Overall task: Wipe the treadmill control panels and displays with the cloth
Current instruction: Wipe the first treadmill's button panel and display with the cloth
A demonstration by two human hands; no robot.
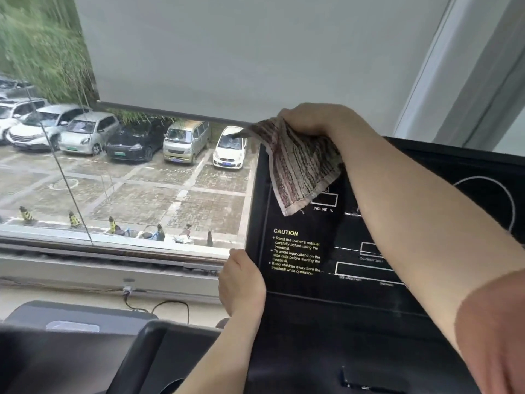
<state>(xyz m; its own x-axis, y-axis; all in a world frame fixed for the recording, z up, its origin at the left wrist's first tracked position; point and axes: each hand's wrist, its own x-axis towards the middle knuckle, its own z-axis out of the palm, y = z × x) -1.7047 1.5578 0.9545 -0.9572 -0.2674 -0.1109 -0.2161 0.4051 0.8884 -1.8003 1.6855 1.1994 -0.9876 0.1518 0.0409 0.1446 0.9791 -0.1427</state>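
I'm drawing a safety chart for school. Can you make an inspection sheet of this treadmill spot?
Surface: black control panel, with CAUTION text and an INCLINE box readable.
Job's things: striped cloth hangs over the panel's upper left part.
Clutter: nothing seen.
Hands: right hand grips the cloth's top; left hand holds the panel's left edge.
Cables: black cable runs from a plug under the window.
Surroundings: roller blind partly lowered; parked cars outside.
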